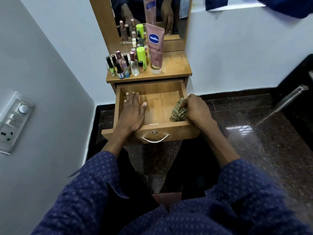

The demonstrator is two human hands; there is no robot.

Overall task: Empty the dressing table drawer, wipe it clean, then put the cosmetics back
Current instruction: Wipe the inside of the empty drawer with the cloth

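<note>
Wooden pull-out drawer (183, 92) stands open and emptied beneath the dressing table top, where small glass cosmetic bottles (126, 64) crowd the left edge. Left hand (133, 112) rests flat, fingers spread, inside; right hand (197, 110) bunches a soft striped cloth (178, 111) at the front right corner; limp fabric, best gripped wadded.

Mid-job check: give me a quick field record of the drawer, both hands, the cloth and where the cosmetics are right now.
drawer: pulled open, no cosmetics visible inside
left hand: fingers straight, palm down in the drawer's left side
right hand: grips the cloth at the drawer's right front corner
cloth: striped, bunched up
cosmetics: standing upright on the tabletop, left side
Vaseline tube: upright, beside them
stage: wiping
</note>
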